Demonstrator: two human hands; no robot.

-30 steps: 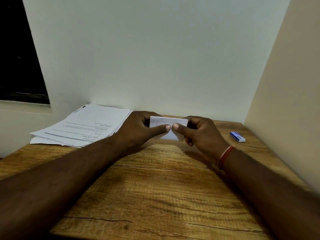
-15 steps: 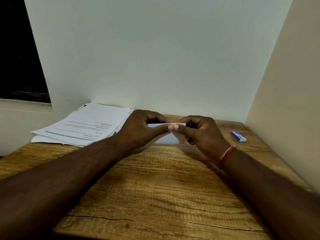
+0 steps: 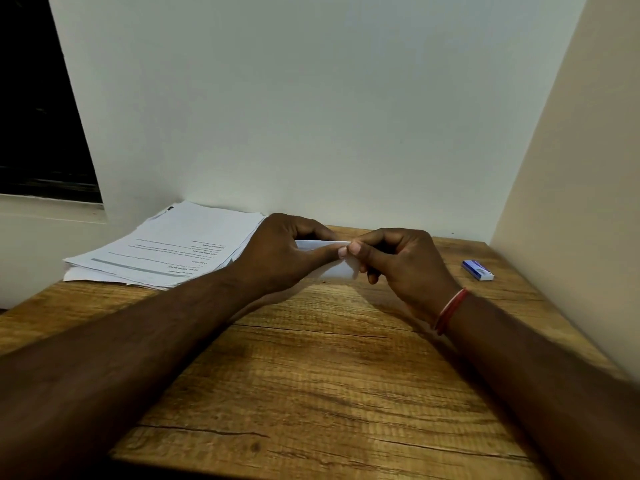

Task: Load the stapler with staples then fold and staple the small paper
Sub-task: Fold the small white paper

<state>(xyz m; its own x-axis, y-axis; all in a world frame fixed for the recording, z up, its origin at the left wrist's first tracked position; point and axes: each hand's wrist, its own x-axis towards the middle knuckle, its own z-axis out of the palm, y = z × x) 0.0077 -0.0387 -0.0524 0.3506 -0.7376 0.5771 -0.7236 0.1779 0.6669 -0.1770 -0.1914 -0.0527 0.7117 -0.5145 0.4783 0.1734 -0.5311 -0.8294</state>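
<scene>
The small white paper (image 3: 334,268) is held low over the far middle of the wooden table (image 3: 311,375), folded over so its top flap lies nearly flat. My left hand (image 3: 277,254) pinches its left side and my right hand (image 3: 405,261) pinches its right side, with both thumb tips meeting on the fold. Most of the paper is hidden by my fingers. A small blue and white staple box (image 3: 477,270) lies on the table to the right of my right hand. No stapler is visible.
A loose stack of printed sheets (image 3: 166,251) lies at the table's back left, touching my left hand's side. White walls close the table at the back and right. A dark window opening (image 3: 38,98) is at the upper left.
The paper's upper half has come down toward me, from standing up to nearly flat. My thumbs stayed together on it and both hands sank slightly.
</scene>
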